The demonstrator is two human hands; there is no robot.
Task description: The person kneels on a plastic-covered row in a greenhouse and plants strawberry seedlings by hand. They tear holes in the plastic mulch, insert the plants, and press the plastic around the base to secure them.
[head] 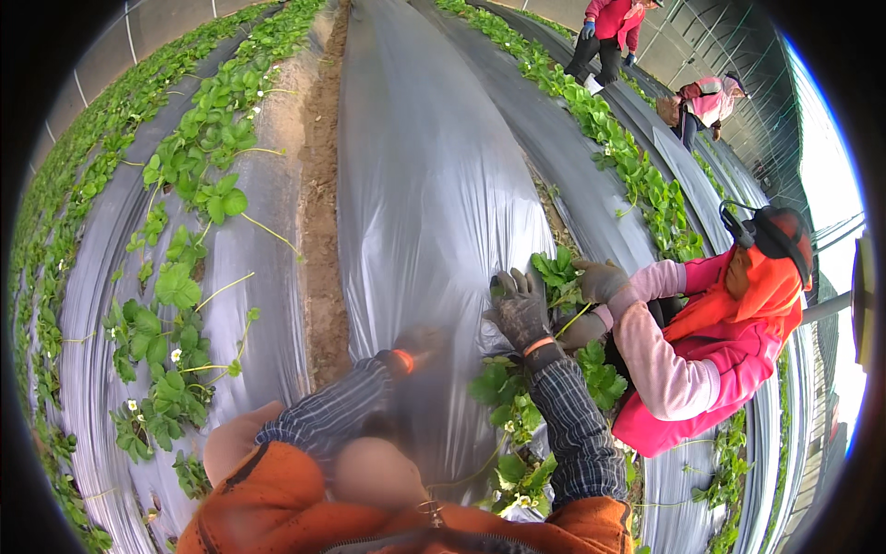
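My right hand, in a dark glove with an orange cuff band, lies with fingers spread on the edge of the silvery plastic mulch film, beside a leafy strawberry plant. My left hand, also gloved, is over the film farther left; it is blurred, so its fingers cannot be made out. Close to my right hand, a co-worker's gloved hand is at the plant's leaves. More strawberry leaves and white flowers show below my right wrist.
A co-worker in pink crouches close at the right. Two other people are among the rows farther back. A bare soil furrow runs left of the film, with film-covered strawberry rows beyond it.
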